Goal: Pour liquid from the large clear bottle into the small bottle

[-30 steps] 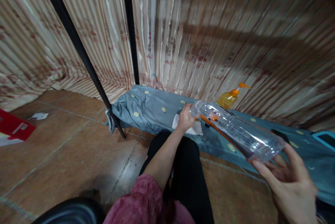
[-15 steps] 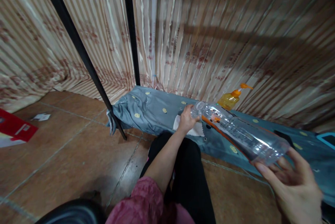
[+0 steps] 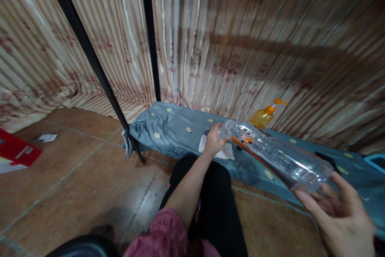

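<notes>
A large clear plastic bottle (image 3: 282, 158) lies slantwise in the air between both hands, over a cloth-covered low table (image 3: 174, 130). My left hand (image 3: 215, 140) is closed around its narrow end. At its wide end, my right hand (image 3: 339, 209) grips the base between thumb and fingers. A small orange print and an orange edge show on or through the clear wall. Just behind the bottle stands a yellow see-through pump bottle (image 3: 261, 118) with an orange pump head. Below my left hand lies a white cloth or paper (image 3: 226, 150), partly hidden.
Black poles (image 3: 90, 64) rise at the left end of the table. A striped curtain (image 3: 240, 40) hangs behind it. A blue-edged object (image 3: 371, 160) lies at the right. On the tiled floor are a red box (image 3: 21, 146) and a small white paper (image 3: 47, 138).
Both hands keep the same grip on the bottle, which has barely moved. The view has shifted slightly.
</notes>
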A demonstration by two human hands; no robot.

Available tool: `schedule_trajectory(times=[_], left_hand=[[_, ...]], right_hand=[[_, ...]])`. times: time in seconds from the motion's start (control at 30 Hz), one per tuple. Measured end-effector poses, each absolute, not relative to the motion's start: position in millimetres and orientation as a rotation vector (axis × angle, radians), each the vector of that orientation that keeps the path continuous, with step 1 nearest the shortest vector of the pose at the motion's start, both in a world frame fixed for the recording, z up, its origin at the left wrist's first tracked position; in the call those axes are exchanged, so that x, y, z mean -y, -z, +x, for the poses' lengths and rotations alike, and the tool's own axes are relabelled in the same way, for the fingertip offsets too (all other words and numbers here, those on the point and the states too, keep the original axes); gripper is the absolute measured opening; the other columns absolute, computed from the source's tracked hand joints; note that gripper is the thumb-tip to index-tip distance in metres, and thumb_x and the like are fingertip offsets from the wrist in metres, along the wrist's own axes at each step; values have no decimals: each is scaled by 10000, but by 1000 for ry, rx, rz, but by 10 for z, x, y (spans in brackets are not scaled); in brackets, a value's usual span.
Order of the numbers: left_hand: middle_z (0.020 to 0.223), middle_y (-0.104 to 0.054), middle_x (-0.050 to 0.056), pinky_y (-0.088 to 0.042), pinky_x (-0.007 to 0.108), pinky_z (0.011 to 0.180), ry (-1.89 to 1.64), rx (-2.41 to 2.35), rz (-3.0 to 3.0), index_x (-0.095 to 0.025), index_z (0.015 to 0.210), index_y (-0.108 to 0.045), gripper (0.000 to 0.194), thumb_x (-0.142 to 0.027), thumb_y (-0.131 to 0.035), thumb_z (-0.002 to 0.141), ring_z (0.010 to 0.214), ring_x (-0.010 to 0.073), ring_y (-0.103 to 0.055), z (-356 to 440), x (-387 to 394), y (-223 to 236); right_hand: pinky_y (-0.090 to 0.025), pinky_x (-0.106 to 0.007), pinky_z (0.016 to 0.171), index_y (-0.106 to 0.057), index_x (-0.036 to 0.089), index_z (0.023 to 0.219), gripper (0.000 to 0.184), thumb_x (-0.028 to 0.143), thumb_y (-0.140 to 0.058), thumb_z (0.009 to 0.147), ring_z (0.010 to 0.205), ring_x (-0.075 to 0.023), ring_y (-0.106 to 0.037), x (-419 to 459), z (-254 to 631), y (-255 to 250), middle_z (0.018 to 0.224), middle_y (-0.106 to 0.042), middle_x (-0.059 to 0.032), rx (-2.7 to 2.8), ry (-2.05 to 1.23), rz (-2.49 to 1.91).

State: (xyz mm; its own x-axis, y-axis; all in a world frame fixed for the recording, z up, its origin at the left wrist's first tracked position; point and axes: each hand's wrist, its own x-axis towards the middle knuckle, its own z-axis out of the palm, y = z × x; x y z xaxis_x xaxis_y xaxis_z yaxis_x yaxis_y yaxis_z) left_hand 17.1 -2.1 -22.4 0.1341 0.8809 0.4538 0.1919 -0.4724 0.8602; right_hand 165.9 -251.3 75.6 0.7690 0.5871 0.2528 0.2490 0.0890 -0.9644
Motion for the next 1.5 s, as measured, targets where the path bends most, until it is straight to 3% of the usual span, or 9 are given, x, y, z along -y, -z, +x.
schedule_trajectory(times=[0.43, 0.63, 0.73, 0.87, 0.97, 1.2, 1.5], left_hand=[[1209, -681, 110, -531, 484, 1062, -1386, -1051, 1753, -192, 1199, -590, 596, -144, -855, 667, 1182, 319, -662, 185, 17, 221], [1230, -676, 105, -517, 472, 1084, -1385, -1023, 1736, -202, 1206, -597, 581, -160, -855, 687, 1210, 313, -650, 174, 25, 201], [1242, -671, 114, -511, 472, 1094, -1380, -1020, 1739, -194, 1207, -592, 593, -139, -853, 677, 1218, 316, -648, 168, 31, 190], [1242, -672, 111, -507, 478, 1097, -1369, -1021, 1754, -199, 1208, -580, 585, -152, -842, 687, 1221, 318, -647, 164, 32, 186], [1244, -671, 104, -507, 475, 1097, -1369, -1012, 1756, -202, 1207, -576, 594, -154, -847, 681, 1225, 315, -645, 167, 30, 191], [1247, -670, 143, -509, 490, 1094, -1355, -1025, 1755, -164, 1216, -573, 582, -167, -841, 700, 1220, 327, -650, 169, 41, 178], [1240, -674, 116, -514, 488, 1084, -1392, -1013, 1772, -195, 1218, -574, 592, -169, -844, 693, 1206, 318, -653, 176, 20, 215]], right_hand=[[-478, -598, 1079, -585, 243, 1449, 1065, 425, -993, 482, 1127, -342, -682, 2518, 1672, -725, 1248, -711, -86, 769, -286, -1466], [-320, -670, 1165, -556, 240, 1484, 1135, 444, -989, 454, 1317, -412, -565, 2511, 1659, -730, 1410, -631, -126, 757, -272, -1494], [-371, -636, 1146, -574, 237, 1469, 1162, 412, -999, 401, 1313, -429, -570, 2513, 1667, -751, 1389, -644, -145, 746, -274, -1508], [-511, -559, 1035, -614, 267, 1425, 1199, 336, -1007, 294, 1087, -378, -697, 2507, 1677, -785, 1256, -707, -134, 710, -276, -1517], [-517, -580, 1017, -619, 259, 1414, 1199, 357, -981, 275, 1053, -366, -706, 2487, 1666, -804, 1201, -723, -128, 681, -238, -1532], [-457, -627, 1066, -634, 235, 1368, 1113, 321, -957, 307, 1087, -359, -690, 2461, 1664, -816, 1202, -714, -135, 696, -231, -1491], [-324, -707, 1140, -631, 244, 1380, 1065, 372, -955, 373, 1215, -439, -628, 2478, 1684, -757, 1272, -694, -138, 724, -223, -1484]])
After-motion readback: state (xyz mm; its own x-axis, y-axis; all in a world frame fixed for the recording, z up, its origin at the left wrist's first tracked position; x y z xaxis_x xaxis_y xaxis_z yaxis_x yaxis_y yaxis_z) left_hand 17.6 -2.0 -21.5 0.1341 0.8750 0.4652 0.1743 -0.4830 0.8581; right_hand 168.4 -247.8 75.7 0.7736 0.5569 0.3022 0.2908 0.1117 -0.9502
